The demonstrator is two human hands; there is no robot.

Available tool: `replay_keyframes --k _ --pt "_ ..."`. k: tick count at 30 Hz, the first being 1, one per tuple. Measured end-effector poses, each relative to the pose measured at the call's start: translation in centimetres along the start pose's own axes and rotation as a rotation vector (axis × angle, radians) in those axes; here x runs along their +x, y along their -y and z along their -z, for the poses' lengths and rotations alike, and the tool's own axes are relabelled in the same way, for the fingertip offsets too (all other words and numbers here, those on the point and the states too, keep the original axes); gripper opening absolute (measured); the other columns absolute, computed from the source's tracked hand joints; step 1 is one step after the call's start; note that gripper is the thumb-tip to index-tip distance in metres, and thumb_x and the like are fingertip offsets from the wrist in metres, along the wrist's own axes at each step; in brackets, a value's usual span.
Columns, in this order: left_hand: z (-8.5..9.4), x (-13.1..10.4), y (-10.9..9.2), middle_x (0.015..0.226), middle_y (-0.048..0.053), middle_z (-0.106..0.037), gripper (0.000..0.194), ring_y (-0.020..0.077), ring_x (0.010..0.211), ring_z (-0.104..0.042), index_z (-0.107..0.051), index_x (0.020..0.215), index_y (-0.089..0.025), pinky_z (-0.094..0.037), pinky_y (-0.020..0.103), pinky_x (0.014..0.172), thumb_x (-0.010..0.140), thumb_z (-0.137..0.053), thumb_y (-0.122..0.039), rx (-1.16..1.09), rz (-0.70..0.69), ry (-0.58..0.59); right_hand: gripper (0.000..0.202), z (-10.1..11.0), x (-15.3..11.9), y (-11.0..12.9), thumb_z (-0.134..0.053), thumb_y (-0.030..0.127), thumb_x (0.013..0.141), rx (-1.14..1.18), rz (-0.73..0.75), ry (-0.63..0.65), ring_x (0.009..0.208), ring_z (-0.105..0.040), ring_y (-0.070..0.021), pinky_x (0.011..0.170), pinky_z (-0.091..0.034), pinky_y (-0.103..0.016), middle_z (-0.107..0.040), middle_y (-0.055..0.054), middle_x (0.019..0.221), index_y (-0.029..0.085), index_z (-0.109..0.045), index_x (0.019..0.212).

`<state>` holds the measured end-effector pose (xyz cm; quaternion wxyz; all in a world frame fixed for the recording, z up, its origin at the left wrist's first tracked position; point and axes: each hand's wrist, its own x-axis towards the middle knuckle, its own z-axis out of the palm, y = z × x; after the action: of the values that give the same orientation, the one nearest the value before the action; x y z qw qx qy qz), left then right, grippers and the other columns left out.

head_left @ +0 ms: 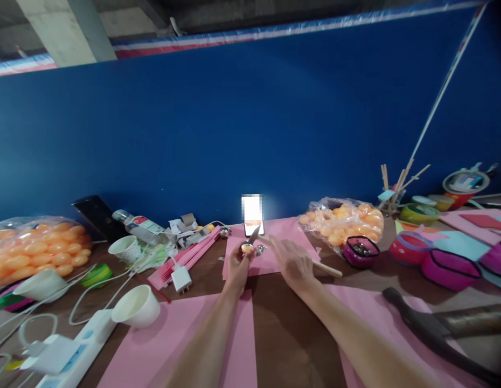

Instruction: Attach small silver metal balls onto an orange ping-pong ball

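Note:
Over the pink paper in the middle, my left hand [237, 267] is closed around a small orange ball [247, 248] with shiny silver on its top. A dark pointed piece [255, 234] sticks up beside the ball; what it is I cannot make out. My right hand [293, 261] is just to the right, fingers pointing left, over a pale wooden stick [329, 269] that runs beneath it towards the ball. The fingertips' grip on the stick is partly hidden. Small silver bits [261, 249] lie between the hands. A lit phone [254, 228] stands behind them.
Bags of orange balls [40, 250] stand at left and right. A hammer [420, 323] lies at front right. White cups [136, 306], a power strip [83, 345] and cables crowd the left. Purple pouches [450, 269] sit at right. A blue partition [250, 118] closes off the back.

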<state>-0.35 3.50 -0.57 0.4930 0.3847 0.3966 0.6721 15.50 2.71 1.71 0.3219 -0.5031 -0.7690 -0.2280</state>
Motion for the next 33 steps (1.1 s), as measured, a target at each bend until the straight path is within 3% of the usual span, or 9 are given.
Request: replay_keyframes --k 3,7,12,21,33 --pt "-0.15 -0.17 -0.27 0.083 0.005 -0.063 0.039 0.0139 0.077 -0.061 -0.057 0.100 -0.014 -0.046 0.032 0.079 0.066 -0.066 -0.030 0.074 0.000 -0.009 0.031 -0.29 -0.06 0.17 -0.040 0.021 0.088 0.001 0.057 0.023 0.064 -0.048 -0.0123 0.057 -0.026 -0.025 -0.057 -0.003 0.070 0.023 -0.048 0.119" --pt "-0.19 -0.29 -0.45 0.078 0.002 -0.062 0.045 0.0111 0.067 -0.060 -0.056 0.103 -0.017 -0.048 0.029 0.070 0.062 -0.069 -0.029 0.166 0.014 -0.095 0.033 -0.49 -0.02 0.19 -0.039 0.021 0.089 0.012 0.024 0.011 0.064 -0.048 -0.0118 0.058 -0.027 -0.025 -0.057 -0.002 0.071 0.023 -0.045 0.121" --pt "-0.18 -0.26 -0.43 0.087 0.004 -0.062 0.049 0.0128 0.075 -0.060 -0.057 0.103 -0.018 -0.047 0.026 0.070 0.057 -0.072 -0.026 0.146 -0.005 -0.124 0.032 -0.35 -0.04 -0.06 -0.041 0.022 0.088 0.012 0.014 -0.012 0.063 -0.048 -0.0117 0.058 -0.027 -0.025 -0.057 -0.001 0.069 0.024 -0.047 0.119" --pt "-0.03 -0.28 -0.29 0.085 0.004 -0.065 0.050 0.0136 0.075 -0.059 -0.060 0.102 -0.016 -0.045 0.027 0.072 0.055 -0.073 -0.025 0.107 -0.026 -0.030 0.032 0.13 0.07 0.34 -0.040 0.022 0.089 0.026 0.034 -0.012 0.066 -0.049 -0.0128 0.059 -0.027 -0.025 -0.056 -0.002 0.070 0.024 -0.047 0.120" --pt "0.06 -0.22 -0.27 0.090 0.004 -0.064 0.050 0.0156 0.081 -0.059 -0.060 0.101 -0.018 -0.045 0.031 0.077 0.054 -0.073 -0.020 0.104 -0.067 -0.033 0.035 0.16 -0.04 0.34 -0.040 0.019 0.088 0.028 0.066 -0.004 0.067 -0.048 -0.0127 0.060 -0.028 -0.026 -0.056 -0.002 0.071 0.024 -0.045 0.122"
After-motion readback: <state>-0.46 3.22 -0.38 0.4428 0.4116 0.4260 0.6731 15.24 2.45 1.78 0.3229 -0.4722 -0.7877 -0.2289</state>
